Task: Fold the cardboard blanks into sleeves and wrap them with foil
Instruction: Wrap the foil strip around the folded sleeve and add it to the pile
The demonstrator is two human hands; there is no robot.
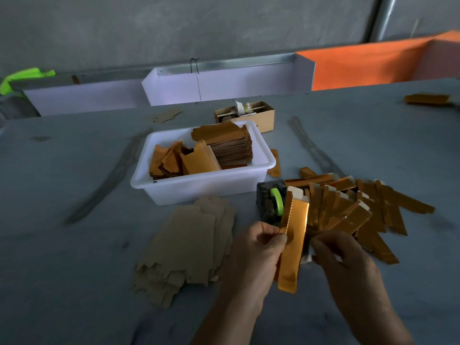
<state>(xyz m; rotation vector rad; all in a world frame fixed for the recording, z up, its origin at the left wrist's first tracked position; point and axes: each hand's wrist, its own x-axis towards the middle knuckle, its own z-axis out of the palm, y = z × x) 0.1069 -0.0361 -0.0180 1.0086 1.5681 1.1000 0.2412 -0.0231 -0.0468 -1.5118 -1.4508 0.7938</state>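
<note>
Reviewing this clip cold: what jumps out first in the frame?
The shiny foil-wrapped sleeve held up at centre, pinched by the left hand with the right hand beside it. Behind it, a fan of finished sleeves spreads to the right, a white tub of foil pieces sits farther back, and plain cardboard blanks lie to the left.

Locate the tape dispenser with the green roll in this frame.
In the head view, the tape dispenser sits on the table right of centre, just in front of the white tub, left of the foil-wrapped sleeves.
</note>
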